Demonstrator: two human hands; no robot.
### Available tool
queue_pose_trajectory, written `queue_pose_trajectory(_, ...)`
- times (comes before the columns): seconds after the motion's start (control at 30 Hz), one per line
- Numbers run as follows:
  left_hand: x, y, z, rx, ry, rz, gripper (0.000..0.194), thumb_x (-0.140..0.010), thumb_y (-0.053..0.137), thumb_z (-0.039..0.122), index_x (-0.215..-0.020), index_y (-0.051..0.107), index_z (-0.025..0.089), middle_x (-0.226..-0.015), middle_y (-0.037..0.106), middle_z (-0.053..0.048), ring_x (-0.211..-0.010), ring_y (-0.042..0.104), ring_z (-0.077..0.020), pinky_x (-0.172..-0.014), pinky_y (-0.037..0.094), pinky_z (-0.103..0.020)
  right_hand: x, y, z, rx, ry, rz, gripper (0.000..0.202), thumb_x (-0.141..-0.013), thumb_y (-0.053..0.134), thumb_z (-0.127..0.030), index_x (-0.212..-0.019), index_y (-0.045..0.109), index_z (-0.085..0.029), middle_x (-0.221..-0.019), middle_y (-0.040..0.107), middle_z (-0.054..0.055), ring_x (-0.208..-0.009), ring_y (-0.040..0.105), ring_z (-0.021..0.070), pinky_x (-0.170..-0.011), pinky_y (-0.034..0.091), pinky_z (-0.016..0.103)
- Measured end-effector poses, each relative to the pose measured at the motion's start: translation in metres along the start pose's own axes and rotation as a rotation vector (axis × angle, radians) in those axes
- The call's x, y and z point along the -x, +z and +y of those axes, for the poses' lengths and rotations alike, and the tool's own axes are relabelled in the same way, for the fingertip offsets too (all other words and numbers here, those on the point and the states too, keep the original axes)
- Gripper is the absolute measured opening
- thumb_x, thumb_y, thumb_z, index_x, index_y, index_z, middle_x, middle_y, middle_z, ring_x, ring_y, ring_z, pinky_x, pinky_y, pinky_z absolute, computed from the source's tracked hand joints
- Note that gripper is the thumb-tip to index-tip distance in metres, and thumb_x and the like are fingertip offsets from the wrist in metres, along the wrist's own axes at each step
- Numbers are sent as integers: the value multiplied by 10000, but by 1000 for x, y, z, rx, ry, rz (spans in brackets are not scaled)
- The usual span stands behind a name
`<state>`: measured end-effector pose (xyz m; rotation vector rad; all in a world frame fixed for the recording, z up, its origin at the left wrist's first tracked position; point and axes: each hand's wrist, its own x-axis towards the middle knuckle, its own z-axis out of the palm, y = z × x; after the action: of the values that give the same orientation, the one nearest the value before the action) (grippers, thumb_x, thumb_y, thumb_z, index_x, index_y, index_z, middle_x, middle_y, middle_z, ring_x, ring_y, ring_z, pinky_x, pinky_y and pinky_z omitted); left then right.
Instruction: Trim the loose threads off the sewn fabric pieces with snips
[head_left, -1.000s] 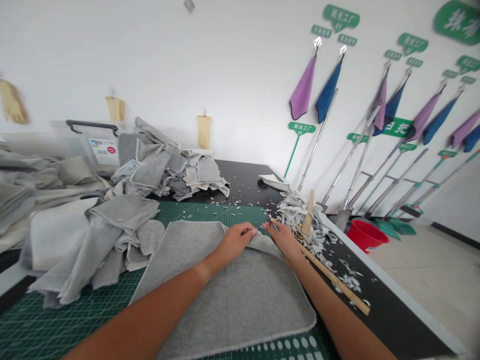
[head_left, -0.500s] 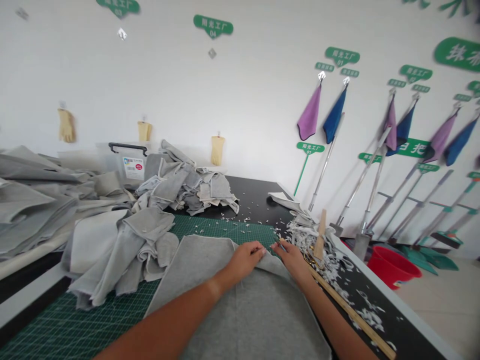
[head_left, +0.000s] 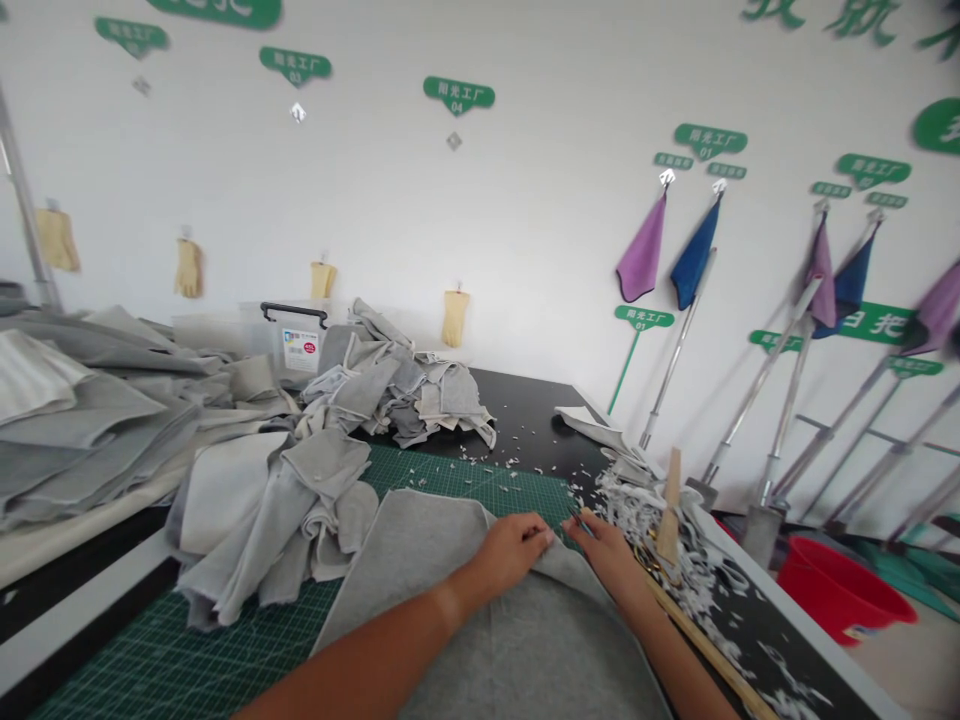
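Observation:
A large grey cloth (head_left: 427, 530) lies on the green cutting mat (head_left: 480, 482) in front of me. My left hand (head_left: 517, 548) is closed on the cloth's right edge, which is lifted and folded over near the fingertips. Just to the right, my right hand (head_left: 600, 545) is closed around a small dark pointed tool (head_left: 581, 522), whose tip points up and left, close to the cloth's edge. Most of that tool is hidden in the fingers, so its kind is unclear.
Heaps of grey cloth (head_left: 277, 520) lie left and behind, beside a clear plastic box (head_left: 296, 350). Shredded scraps (head_left: 694, 560), a wooden stick (head_left: 670, 505) and a long wooden strip (head_left: 705, 645) lie right. A red bucket (head_left: 840, 590) stands beyond the table's right edge.
The view has shifted left and slightly up, so things appear farther right and lower. Both hands keep nearly the same places on and beside the cloth.

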<state>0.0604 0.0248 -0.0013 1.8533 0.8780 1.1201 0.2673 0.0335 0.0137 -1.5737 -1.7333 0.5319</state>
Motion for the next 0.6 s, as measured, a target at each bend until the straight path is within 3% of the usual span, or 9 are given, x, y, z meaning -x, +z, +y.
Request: queue_pose_trajectory(0.6, 1, -2, -1, -29, 0, -16, 281, -924, 529, 371, -907, 717, 163, -782, 657, -5, -726, 548, -132, -632, 345, -229, 2, 4, -2, 9, -42, -24, 409, -830, 538, -545, -779, 700, -173, -766, 683, 39, -775, 605, 243, -685, 428, 304)
